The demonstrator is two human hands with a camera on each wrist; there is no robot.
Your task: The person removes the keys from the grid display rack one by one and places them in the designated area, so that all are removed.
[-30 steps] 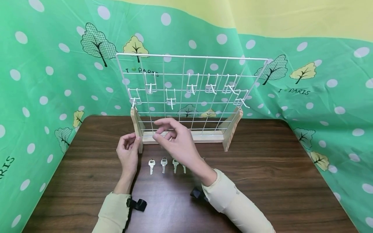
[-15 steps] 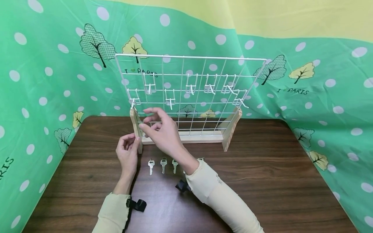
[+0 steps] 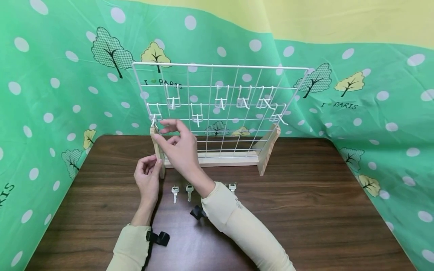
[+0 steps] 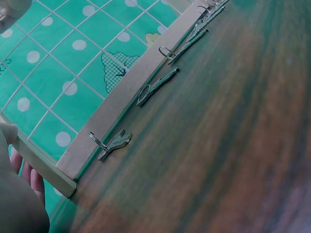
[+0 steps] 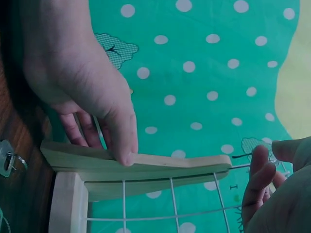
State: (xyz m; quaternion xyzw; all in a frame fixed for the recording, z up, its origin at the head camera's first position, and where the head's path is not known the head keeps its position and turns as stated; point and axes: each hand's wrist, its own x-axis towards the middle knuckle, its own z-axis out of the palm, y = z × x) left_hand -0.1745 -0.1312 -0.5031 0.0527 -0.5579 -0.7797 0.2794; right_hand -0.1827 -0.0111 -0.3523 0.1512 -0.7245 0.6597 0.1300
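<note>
My left hand (image 3: pixel 148 177) grips the lower part of the left wooden side (image 5: pixel 184 162) of a white wire grid rack (image 3: pixel 220 67), thumb on one face and fingers on the other. My right hand (image 3: pixel 181 148) is at the top of that side, just below the leftmost white hook (image 3: pixel 155 114). Its thumb and index finger stand apart, and no object shows between them. A small ring appears to hang by that hook; detail there is too small to tell. Metal keys (image 3: pixel 175 194) with rings lie in a row before the rack, some hidden by my right arm.
Several more white hooks (image 3: pixel 197 114) hang on the grid in two rows. The rack's wooden base bar (image 3: pixel 227 161) stands on a dark brown table (image 3: pixel 322 210). Behind is a green dotted curtain (image 3: pixel 383 150) with printed trees.
My right hand has moved left and up, from before the grid to the top of the left wooden side. The left hand has kept its grip in place.
</note>
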